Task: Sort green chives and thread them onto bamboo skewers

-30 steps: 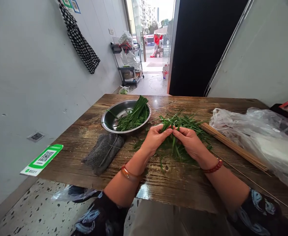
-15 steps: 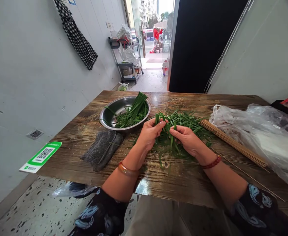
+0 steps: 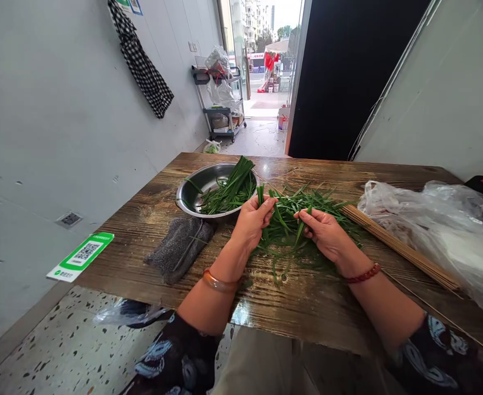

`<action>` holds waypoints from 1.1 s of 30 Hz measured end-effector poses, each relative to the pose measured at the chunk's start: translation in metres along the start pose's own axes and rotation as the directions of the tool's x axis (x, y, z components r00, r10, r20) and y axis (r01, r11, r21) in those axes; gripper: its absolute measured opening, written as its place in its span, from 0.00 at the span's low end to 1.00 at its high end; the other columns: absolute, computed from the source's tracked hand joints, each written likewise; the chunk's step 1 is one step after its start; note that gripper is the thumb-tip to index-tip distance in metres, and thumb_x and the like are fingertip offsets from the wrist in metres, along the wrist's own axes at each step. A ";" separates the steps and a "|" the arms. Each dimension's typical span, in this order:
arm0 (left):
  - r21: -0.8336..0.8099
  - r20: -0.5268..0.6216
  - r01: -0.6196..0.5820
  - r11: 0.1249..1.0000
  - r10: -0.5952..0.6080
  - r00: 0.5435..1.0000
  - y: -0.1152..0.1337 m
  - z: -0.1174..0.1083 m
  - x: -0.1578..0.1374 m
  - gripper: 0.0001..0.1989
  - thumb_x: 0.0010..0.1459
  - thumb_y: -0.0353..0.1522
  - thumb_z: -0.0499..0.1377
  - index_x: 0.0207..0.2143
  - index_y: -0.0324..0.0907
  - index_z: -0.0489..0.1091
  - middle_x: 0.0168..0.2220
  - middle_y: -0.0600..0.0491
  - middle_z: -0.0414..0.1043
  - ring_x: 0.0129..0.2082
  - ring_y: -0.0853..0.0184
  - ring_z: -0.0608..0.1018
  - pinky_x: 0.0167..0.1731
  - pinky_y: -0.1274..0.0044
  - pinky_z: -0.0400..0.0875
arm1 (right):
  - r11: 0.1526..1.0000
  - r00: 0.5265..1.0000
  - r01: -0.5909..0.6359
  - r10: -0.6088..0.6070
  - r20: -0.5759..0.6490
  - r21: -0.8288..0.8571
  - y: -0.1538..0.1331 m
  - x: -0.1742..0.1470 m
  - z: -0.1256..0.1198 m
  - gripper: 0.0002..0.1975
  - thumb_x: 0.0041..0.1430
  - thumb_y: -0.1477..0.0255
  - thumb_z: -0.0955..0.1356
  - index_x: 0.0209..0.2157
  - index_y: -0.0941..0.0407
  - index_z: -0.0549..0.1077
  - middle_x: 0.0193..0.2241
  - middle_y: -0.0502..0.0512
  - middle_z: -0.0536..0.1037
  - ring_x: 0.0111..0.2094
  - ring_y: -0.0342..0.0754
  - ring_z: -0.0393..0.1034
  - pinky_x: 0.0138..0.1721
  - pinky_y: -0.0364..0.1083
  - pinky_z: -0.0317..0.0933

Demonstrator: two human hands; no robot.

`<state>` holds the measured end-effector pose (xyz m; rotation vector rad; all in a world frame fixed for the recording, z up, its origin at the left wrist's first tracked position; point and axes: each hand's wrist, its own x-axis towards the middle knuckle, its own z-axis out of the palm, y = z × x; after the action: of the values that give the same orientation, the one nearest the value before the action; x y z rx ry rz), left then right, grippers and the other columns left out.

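Observation:
My left hand (image 3: 254, 218) is closed round a small bunch of garlic chives (image 3: 260, 193), whose cut ends poke up above the fingers. A short way to its right, my right hand (image 3: 321, 230) pinches a chive leaf (image 3: 302, 227) between thumb and fingers. Beneath and behind both hands lies a loose heap of green chives (image 3: 295, 203) on the wooden table. Behind my left hand stands a metal bowl (image 3: 184, 198), with more chives (image 3: 235, 186) laid in it, some bundled and leaning on the rim.
A dark grey mesh cloth (image 3: 179, 249) lies left of my left arm. Right of the heap are a bundle of thin wooden skewers (image 3: 402, 247) and clear plastic bags (image 3: 439, 219). A green QR card (image 3: 83, 255) sits at the table's left edge. A cart (image 3: 220, 104) stands by the doorway.
My hands have drawn farther apart, the right one moving away with a leaf in its fingers. The whole view has shifted slightly, so things sit farther right.

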<state>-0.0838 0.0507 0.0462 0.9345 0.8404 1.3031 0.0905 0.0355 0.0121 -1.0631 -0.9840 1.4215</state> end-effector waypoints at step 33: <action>0.241 0.179 -0.001 0.970 -0.044 0.983 -0.009 0.008 -0.006 0.15 0.56 0.42 0.61 0.31 0.40 0.62 0.17 0.63 0.57 0.14 0.80 0.54 0.15 0.83 0.45 | 0.997 0.997 0.074 -0.074 0.007 -0.023 -0.011 0.000 -0.003 0.21 0.47 0.58 0.74 0.41 0.56 0.78 0.30 0.52 0.78 0.26 0.40 0.64 0.24 0.41 0.53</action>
<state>-0.0737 0.0440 0.0408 1.2146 0.8734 1.0921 0.0967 0.0366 0.0219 -1.0290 -1.0359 1.3565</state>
